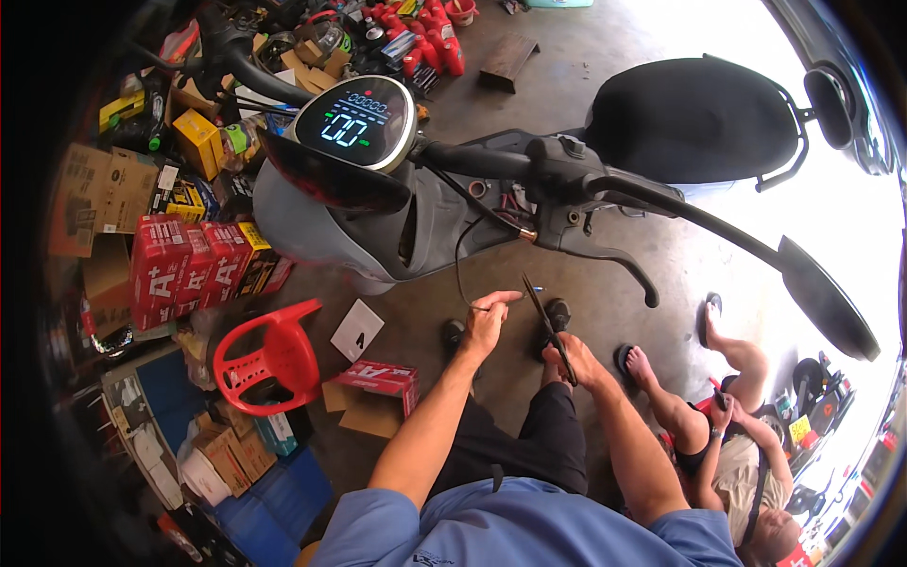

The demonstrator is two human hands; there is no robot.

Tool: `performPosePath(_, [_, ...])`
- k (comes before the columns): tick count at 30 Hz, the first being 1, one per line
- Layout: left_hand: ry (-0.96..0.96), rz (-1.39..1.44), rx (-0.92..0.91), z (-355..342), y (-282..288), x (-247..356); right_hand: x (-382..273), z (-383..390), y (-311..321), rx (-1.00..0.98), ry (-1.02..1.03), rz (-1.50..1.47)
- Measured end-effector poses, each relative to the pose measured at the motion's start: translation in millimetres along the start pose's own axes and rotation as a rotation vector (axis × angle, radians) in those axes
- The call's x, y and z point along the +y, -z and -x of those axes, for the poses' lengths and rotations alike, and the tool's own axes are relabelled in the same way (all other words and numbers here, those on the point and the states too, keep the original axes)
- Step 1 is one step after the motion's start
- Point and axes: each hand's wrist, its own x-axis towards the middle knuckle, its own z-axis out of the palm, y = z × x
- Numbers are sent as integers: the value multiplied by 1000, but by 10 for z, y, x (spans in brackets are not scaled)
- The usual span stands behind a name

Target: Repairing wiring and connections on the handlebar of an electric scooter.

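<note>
A grey scooter (312, 227) stands across the upper middle, with a lit display (350, 124), handlebar, brake lever (624, 269) and black seat (694, 121). A thin dark cable (458, 269) hangs from beneath the handlebar. My left hand (484, 329) pinches the cable's lower part, its index finger stretched to the right. My right hand (576, 357) grips a long, narrow black tool (540, 310), apparently pliers or scissors, its tip pointing up beside my left fingertip. The tool's exact kind is hard to tell.
A seated person (756, 454) in sandals is at lower right, holding something dark. Boxes and parts (161, 274) crowd the left, with a red plastic chair (269, 354) and an open carton (373, 406) nearer me. A dark bent panel (510, 59) lies on the floor behind the scooter.
</note>
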Motion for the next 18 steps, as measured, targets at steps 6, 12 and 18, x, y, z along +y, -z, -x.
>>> performPosePath(6, [-51,-59,-5,16,153,-66,-109,-27,-71,-19,-24,11])
performPosePath(12, [4,-280,47,-7,316,-131,-61,-135,-185,44,38,163])
performPosePath(18, [-41,-362,162,-59,458,-130,180,-227,-338,53,135,174])
